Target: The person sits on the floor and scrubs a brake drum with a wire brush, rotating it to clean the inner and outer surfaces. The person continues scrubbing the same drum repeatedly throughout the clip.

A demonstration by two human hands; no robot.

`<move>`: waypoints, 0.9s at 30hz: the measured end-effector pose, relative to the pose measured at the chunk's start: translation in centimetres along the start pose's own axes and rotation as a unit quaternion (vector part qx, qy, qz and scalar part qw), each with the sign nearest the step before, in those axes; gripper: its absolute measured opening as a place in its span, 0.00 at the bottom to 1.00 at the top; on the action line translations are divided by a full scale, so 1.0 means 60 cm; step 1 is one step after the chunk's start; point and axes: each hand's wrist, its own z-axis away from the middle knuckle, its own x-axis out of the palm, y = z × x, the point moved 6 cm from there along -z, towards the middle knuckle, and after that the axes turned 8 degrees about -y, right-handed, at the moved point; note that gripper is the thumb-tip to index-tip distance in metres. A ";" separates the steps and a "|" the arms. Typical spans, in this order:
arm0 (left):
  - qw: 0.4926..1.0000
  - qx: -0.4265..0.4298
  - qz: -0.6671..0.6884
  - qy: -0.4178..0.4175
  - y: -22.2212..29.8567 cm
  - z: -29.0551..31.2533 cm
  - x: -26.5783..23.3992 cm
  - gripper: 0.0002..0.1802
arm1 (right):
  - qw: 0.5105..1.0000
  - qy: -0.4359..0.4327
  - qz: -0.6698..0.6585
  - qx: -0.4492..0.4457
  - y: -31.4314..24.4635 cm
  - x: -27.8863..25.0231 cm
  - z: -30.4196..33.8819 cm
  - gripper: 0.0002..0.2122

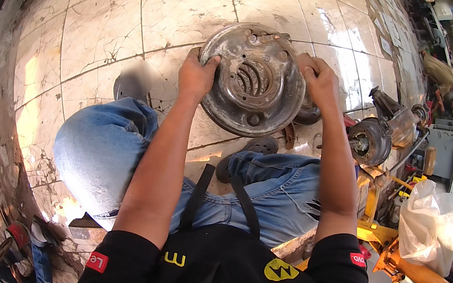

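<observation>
A round, worn metal brake backing plate (225,103) is held up in front of me, its face with bolt holes and a large centre opening turned toward me. Through that opening show the coils of a spring (251,79). My left hand (196,76) is closed on the left rim, thumb on the face and fingers behind. At the upper right rim, my right hand (320,79) is closed with bent fingers; part of its grip is hidden. Beneath the plate's right side, a dark rounded metal part (308,115) partly shows.
Cracked, stained tiles (100,21) cover the floor. To my right lies an axle assembly with a hub (368,141), beside a yellow metal frame (373,203) and a clear plastic bag (431,224). Another person (443,75) crouches at far right. Shoes (19,236) lie at lower left.
</observation>
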 end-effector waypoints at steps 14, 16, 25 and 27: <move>1.000 0.007 0.009 0.009 -0.003 0.001 0.001 0.22 | 0.995 -0.037 -0.083 0.044 0.007 0.014 0.019 0.15; 1.000 0.002 0.000 0.010 0.005 0.004 0.005 0.22 | 0.995 0.023 -0.082 0.049 0.017 0.008 0.017 0.17; 1.000 -0.014 0.001 -0.011 0.002 0.004 0.010 0.25 | 0.987 -0.025 -0.143 0.072 0.040 0.070 0.027 0.19; 1.000 -0.017 0.002 -0.012 0.004 0.006 0.009 0.25 | 0.994 0.009 -0.103 0.037 0.027 0.069 0.029 0.19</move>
